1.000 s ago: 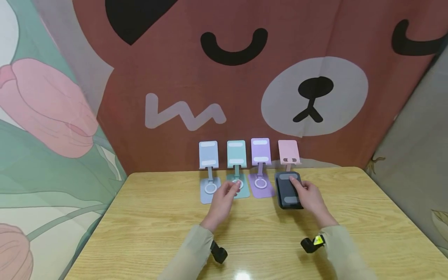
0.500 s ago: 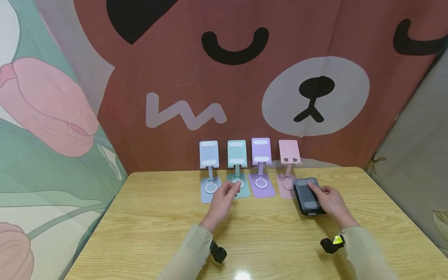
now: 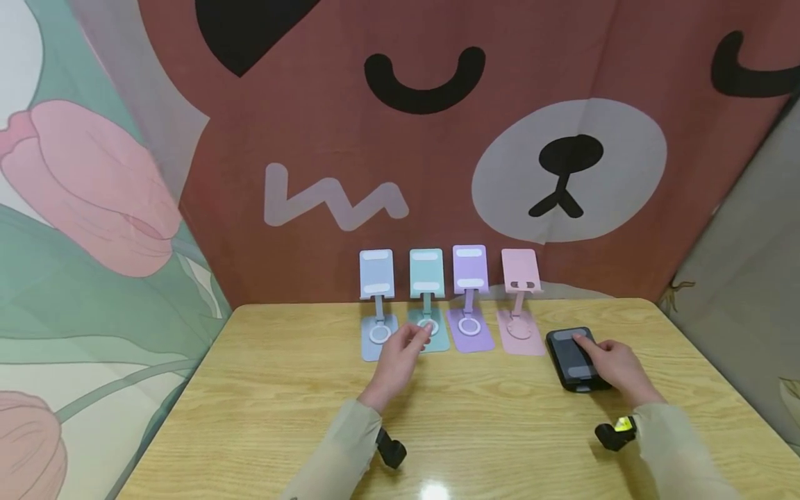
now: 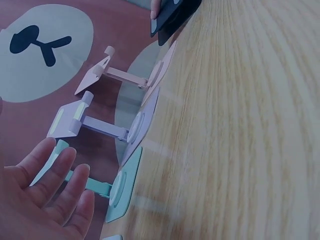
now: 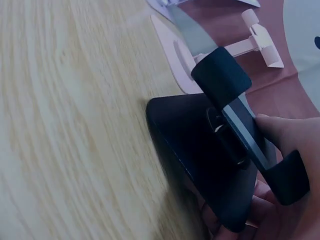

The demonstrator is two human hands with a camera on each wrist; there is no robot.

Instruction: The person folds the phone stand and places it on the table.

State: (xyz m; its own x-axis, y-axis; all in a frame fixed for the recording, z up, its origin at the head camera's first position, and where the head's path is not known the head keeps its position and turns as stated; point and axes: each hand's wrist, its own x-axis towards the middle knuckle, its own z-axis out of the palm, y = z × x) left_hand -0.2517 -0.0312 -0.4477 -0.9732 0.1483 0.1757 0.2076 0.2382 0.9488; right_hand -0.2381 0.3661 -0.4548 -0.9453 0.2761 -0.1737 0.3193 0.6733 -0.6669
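My right hand [image 3: 619,368] grips a black phone stand [image 3: 573,361], folded down, by its right side, with the thumb on the top plate. In the right wrist view the stand's base [image 5: 185,120] is tilted close over the wood, fingers beneath it; whether it touches the table I cannot tell. My left hand [image 3: 396,361] holds nothing; its fingers [image 4: 65,195] are loosely bent near the teal phone stand [image 3: 427,274]. Left of that stands a blue phone stand [image 3: 376,272]. On its other side are a purple phone stand [image 3: 470,267] and a pink phone stand [image 3: 520,269], all unfolded.
The wooden table [image 3: 475,423] ends at a back edge just behind the row of stands. A brown cloth with a bear print [image 3: 437,153] hangs behind it. Floral cloth [image 3: 94,187] hangs on the left, greyish cloth [image 3: 744,229] on the right.
My right hand has carried the black phone stand to the right and a little nearer, from in front of the pink stand, uncovering the pink base. The left hand stays in place.
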